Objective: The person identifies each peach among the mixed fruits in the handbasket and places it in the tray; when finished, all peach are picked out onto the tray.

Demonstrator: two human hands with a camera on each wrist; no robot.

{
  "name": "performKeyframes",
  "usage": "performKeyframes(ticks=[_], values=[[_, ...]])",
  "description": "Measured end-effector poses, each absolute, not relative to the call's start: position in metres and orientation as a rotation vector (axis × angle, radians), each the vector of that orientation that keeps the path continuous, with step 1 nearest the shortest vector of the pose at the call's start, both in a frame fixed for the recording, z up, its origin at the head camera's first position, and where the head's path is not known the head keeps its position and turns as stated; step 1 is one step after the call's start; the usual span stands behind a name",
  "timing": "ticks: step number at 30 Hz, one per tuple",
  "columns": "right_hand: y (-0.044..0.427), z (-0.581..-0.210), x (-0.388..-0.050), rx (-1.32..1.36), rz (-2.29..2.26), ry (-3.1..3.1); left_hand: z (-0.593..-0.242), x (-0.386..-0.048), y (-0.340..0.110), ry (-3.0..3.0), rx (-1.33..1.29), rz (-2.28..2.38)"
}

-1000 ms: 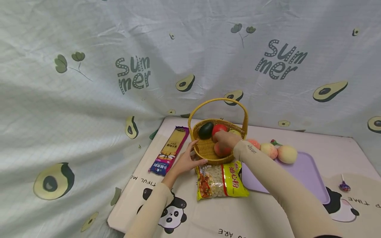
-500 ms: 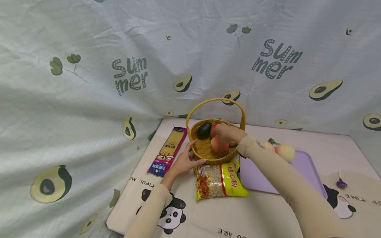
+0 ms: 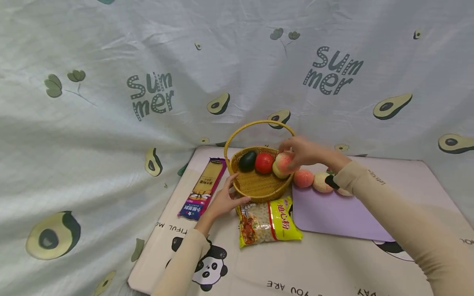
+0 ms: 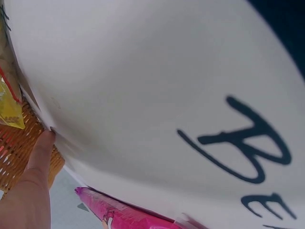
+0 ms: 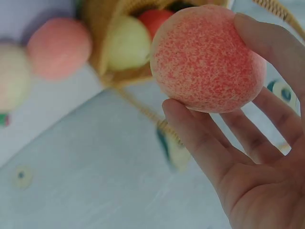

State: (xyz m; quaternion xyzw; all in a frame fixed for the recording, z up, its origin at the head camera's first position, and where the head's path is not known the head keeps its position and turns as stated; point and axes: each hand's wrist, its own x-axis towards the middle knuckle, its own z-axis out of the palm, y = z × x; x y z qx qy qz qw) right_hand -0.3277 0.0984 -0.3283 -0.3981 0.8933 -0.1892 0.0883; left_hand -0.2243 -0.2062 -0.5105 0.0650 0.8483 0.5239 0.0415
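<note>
In the head view my right hand [image 3: 305, 151] holds a pink peach [image 3: 285, 161] over the right side of a wicker basket [image 3: 259, 187]. Thumb and fingertips grip this peach [image 5: 209, 59] in the right wrist view. Inside the basket lie a dark green avocado [image 3: 247, 161], a red tomato-like fruit [image 3: 264, 163] and a pale yellow fruit [image 3: 278, 170], partly covered by the peach. My left hand [image 3: 224, 201] rests against the basket's front left side, thumb spread from the fingers. One straight finger [image 4: 40, 152] touches the wicker in the left wrist view.
A purple tray [image 3: 333, 213] lies to the right, with a pink peach [image 3: 303, 178] and paler peaches [image 3: 322, 183] at its back edge. A yellow pasta bag [image 3: 266, 222] lies before the basket, a spaghetti pack [image 3: 205, 187] left of it. The basket handle [image 3: 255, 123] arches above.
My right hand has lifted the peach from the basket's floor and moved it up and rightward, uncovering the red fruit. My left hand stays at the basket. The head view has shifted slightly.
</note>
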Motion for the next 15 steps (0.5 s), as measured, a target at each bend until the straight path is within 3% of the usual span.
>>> performKeyframes(ticks=[6, 15], values=[[0.159, -0.327, -0.325, -0.972, -0.569, 2.734, -0.511, -0.225, -0.208, 2.596, 0.202, 1.605], [0.265, -0.362, -0.317, -0.642, -0.531, 2.877, -0.511, -0.226, -0.205, 2.594, 0.212, 1.602]])
